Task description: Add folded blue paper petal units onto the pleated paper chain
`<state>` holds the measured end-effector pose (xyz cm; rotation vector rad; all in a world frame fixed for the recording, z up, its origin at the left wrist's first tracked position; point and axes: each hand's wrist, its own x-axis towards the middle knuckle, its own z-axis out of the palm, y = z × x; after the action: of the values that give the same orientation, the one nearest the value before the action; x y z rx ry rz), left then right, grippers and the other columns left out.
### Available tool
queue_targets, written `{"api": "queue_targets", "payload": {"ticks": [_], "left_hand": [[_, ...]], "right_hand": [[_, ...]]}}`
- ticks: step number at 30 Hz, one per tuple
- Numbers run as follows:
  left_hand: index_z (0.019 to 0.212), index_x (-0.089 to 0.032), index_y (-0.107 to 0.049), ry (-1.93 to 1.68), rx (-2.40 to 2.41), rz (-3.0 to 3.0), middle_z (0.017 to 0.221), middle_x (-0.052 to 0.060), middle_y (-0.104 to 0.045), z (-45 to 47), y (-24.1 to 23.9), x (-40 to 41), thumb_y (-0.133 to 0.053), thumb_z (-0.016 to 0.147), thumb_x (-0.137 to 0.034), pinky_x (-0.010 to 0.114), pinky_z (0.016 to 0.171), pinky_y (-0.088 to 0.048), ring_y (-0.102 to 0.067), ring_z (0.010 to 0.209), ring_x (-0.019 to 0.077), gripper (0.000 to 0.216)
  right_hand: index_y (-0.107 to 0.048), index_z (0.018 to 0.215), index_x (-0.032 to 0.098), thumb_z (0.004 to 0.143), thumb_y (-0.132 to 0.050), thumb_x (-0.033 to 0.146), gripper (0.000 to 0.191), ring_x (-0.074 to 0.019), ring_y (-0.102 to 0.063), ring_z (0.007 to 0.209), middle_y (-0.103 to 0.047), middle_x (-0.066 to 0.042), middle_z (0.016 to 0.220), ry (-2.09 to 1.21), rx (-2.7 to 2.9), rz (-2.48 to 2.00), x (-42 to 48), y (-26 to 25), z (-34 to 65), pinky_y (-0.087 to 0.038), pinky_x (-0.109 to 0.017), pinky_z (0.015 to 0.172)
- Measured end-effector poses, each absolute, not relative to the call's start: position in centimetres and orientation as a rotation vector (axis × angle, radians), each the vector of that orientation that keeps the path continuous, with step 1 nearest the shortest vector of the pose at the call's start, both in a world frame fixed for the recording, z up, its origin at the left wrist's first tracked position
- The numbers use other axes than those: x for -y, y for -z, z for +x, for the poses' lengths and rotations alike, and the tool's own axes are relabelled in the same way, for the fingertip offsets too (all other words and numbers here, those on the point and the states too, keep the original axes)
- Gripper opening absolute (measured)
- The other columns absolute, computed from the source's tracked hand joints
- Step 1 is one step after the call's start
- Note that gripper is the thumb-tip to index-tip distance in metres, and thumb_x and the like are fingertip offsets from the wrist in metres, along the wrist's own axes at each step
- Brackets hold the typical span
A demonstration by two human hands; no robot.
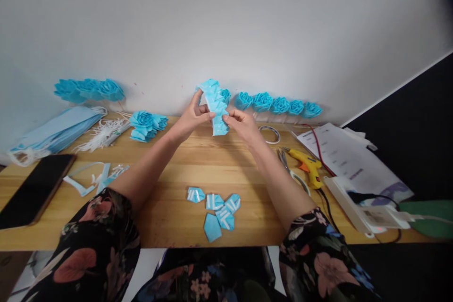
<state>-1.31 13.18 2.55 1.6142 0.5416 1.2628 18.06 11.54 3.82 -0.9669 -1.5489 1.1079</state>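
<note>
Raised above the back of the table is a pleated strip of overlapping light-blue petals (215,104), held upright between both hands. My left hand (194,115) grips its left edge, index finger near the top and thumb lower down. At the lower right edge, my right hand (242,125) pinches the strip between thumb and fingers. Below, near the front edge, lie several loose folded blue petals (213,226), most with white strips on them. Part of a blue flower (225,96) shows behind the strip.
Several blue flowers (262,102) line the wall, more (97,90) at left. On the right are a roll of tape (269,135), scissors (300,181), a yellow glue gun (307,165), a power strip (366,217) and papers (348,151). Left are face masks (58,130) and a phone (33,191).
</note>
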Motion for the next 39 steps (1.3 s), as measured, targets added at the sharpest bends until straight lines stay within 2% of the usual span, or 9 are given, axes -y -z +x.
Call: {"api": "queue_targets", "payload": {"ticks": [7,12,17,22,27,33,39], "left_hand": [[0.159,-0.031,-0.010,-1.234,-0.563,1.658,0.096,0.005,-0.068,-1.9,-1.7,-13.9,-0.081,0.078,-0.040,0.039,0.080,-0.058,-0.069,0.084,0.0209,0.108],[0.160,-0.030,-0.007,-1.248,-0.580,1.705,0.097,0.005,-0.069,-2.2,-1.9,-13.9,-0.080,0.080,-0.042,0.037,0.081,-0.058,-0.069,0.085,0.0200,0.109],[0.160,-0.028,-0.006,-1.308,-0.609,1.706,0.102,0.007,-0.070,-2.6,-2.1,-14.2,-0.078,0.081,-0.043,0.037,0.081,-0.057,-0.069,0.085,0.0201,0.108],[0.160,-0.026,-0.007,-1.363,-0.635,1.661,0.102,0.008,-0.071,-2.6,-2.3,-14.3,-0.079,0.080,-0.041,0.039,0.082,-0.057,-0.068,0.080,0.0191,0.108],[0.158,-0.024,-0.015,-1.286,-0.622,1.613,0.106,0.010,-0.071,-2.2,-3.1,-13.3,-0.076,0.083,-0.045,0.041,0.083,-0.057,-0.070,0.083,0.0212,0.099],[0.160,-0.026,-0.004,-1.173,-0.572,1.569,0.102,0.009,-0.071,-2.1,-3.2,-12.9,-0.084,0.075,-0.042,0.038,0.080,-0.057,-0.070,0.087,0.0227,0.118],[0.161,-0.031,0.003,-1.165,-0.569,1.591,0.107,0.009,-0.071,-2.3,-2.8,-13.1,-0.082,0.079,-0.040,0.038,0.078,-0.057,-0.070,0.080,0.0200,0.118]], "right_hand": [[-0.060,0.066,0.018,0.073,-0.071,0.049,0.033,-0.0104,-0.046,0.063,-0.054,0.004,0.062,-1.055,1.560,-0.988,-11.6,-3.7,18.2,-0.039,-0.026,0.063],[-0.068,0.074,0.019,0.074,-0.072,0.052,0.034,-0.0142,-0.055,0.073,-0.063,0.001,0.073,-1.107,1.553,-0.946,-11.8,-3.7,18.4,-0.046,-0.029,0.075],[-0.071,0.085,0.021,0.073,-0.072,0.063,0.044,-0.0198,-0.063,0.088,-0.069,-0.003,0.087,-1.268,1.451,-0.861,-11.7,-3.9,18.5,-0.051,-0.034,0.088],[-0.070,0.078,0.019,0.077,-0.071,0.057,0.038,-0.0161,-0.058,0.080,-0.066,-0.001,0.080,-1.187,1.608,-0.924,-11.5,-3.9,18.5,-0.046,-0.030,0.081],[-0.064,0.069,0.018,0.075,-0.071,0.050,0.032,-0.0126,-0.050,0.070,-0.058,0.003,0.070,-1.093,1.607,-1.010,-11.4,-4.0,18.4,-0.039,-0.027,0.071],[-0.063,0.067,0.018,0.074,-0.070,0.050,0.033,-0.0123,-0.047,0.068,-0.056,0.003,0.067,-1.078,1.599,-1.021,-11.3,-4.1,18.3,-0.036,-0.027,0.068],[-0.063,0.066,0.018,0.071,-0.072,0.053,0.036,-0.0129,-0.048,0.069,-0.057,0.002,0.068,-1.078,1.628,-1.017,-11.2,-4.2,18.1,-0.037,-0.027,0.069]]}}
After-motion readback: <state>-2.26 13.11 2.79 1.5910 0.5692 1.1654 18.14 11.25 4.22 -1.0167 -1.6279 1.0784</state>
